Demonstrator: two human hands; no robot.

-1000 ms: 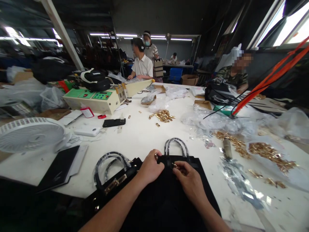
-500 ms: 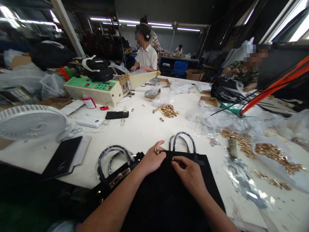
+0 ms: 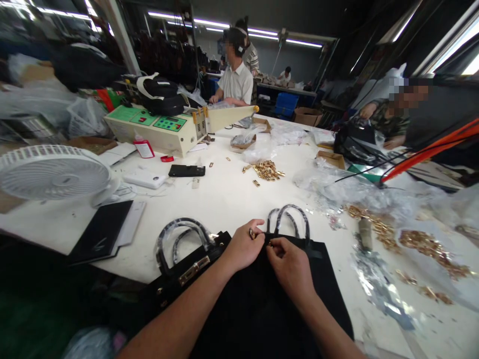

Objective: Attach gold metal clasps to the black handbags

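Note:
A black handbag (image 3: 258,304) lies before me, its plastic-wrapped handles (image 3: 292,212) standing up at the far edge. At that edge, my left hand (image 3: 245,247) is closed, a small gold-rimmed metal fitting (image 3: 252,233) showing between its curled fingers. Close beside it, my right hand (image 3: 290,259) pinches a tiny gold piece (image 3: 270,244) against the bag's top; the fingertips mostly cover it. To the left is a second black bag (image 3: 170,289) with a gold clasp plate (image 3: 194,270) and wrapped handles (image 3: 183,224), partly behind my left forearm.
Gold fittings lie in a pile (image 3: 267,170) mid-table and in a plastic bag (image 3: 430,247) at right, near a roll-shaped object (image 3: 365,233). A white fan (image 3: 56,172), a notebook (image 3: 103,232) and a cream machine (image 3: 149,132) stand left. Co-workers (image 3: 235,82) sit beyond.
The whole view has shifted, so the scene sits slightly further right. Both hands stay at the bag's top edge, with the right fingers slightly more curled round the tiny piece.

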